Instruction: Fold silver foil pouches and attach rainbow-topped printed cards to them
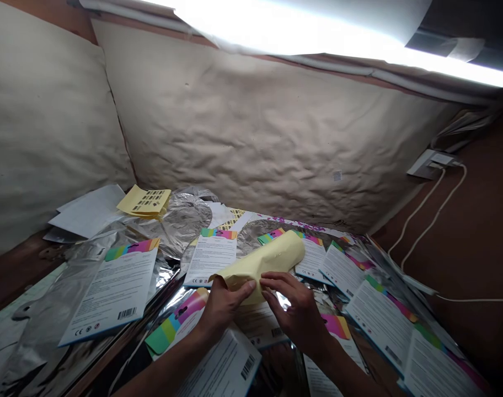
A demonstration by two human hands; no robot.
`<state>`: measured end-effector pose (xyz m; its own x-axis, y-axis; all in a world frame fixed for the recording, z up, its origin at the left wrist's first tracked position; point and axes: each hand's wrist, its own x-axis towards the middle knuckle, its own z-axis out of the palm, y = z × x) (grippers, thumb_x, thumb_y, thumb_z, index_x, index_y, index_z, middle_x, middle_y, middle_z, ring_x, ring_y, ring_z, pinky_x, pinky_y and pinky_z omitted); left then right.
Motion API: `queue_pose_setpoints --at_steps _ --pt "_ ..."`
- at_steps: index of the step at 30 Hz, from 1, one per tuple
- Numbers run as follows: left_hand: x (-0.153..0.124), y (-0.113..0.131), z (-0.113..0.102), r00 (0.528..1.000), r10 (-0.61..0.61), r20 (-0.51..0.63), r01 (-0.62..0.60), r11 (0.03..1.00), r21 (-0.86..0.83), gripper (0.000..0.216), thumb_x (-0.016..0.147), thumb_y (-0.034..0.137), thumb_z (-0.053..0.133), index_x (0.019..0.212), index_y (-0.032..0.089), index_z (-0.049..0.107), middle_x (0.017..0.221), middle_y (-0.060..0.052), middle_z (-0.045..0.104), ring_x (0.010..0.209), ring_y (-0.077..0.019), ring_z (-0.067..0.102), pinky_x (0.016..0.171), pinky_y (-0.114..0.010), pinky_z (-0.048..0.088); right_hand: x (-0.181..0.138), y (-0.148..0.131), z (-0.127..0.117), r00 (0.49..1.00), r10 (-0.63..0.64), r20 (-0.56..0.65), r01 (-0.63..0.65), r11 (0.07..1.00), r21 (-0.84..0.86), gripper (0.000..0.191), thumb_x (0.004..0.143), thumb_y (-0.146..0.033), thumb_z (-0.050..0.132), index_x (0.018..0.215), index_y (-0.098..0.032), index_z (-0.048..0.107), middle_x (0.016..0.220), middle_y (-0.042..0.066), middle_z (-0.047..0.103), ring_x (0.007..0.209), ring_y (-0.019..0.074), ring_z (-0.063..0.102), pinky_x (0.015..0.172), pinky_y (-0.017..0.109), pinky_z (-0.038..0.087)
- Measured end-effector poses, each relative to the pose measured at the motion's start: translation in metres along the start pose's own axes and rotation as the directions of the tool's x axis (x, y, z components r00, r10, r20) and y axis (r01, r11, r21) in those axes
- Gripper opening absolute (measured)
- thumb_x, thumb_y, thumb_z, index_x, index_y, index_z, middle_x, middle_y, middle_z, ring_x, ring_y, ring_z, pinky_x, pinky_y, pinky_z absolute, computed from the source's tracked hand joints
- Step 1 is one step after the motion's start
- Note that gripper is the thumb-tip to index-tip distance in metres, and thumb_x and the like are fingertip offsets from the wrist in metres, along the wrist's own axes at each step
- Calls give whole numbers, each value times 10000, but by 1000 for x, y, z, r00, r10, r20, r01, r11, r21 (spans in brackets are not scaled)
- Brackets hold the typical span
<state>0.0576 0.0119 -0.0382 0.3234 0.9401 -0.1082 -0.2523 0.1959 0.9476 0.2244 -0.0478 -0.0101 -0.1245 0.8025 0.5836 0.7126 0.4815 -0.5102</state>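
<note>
A pale yellow paper sheet (272,255), curled into a loose roll, slants up and to the right in front of me. My left hand (223,304) grips its lower left end, thumb on top. With thumb and fingers drawn together, my right hand (290,300) pinches the sheet's near edge, close to my left thumb. Both hands are above several printed cardboard packs with colourful tops; one pack (212,259) lies just beyond my left hand, and another (222,364) is partly hidden beneath my left forearm.
More packs lie at the left (114,292) and right (379,320) on silvery film (48,325). At the back left are a folded yellow sheet with printed labels (146,201) and white papers (90,209). White cables (417,212) hang from a wall socket (431,164).
</note>
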Motion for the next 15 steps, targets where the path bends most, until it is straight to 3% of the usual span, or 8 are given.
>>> queue_pose_setpoints --at_steps 15 --pt "0 -3 1 1000 -18 16 17 999 42 391 720 393 807 961 92 744 959 -132 764 919 -302 711 805 -370 567 -5 1 7 1000 10 -8 -10 999 35 269 897 -120 598 1145 -204 665 1103 99 677 1033 226 647 873 362 556"
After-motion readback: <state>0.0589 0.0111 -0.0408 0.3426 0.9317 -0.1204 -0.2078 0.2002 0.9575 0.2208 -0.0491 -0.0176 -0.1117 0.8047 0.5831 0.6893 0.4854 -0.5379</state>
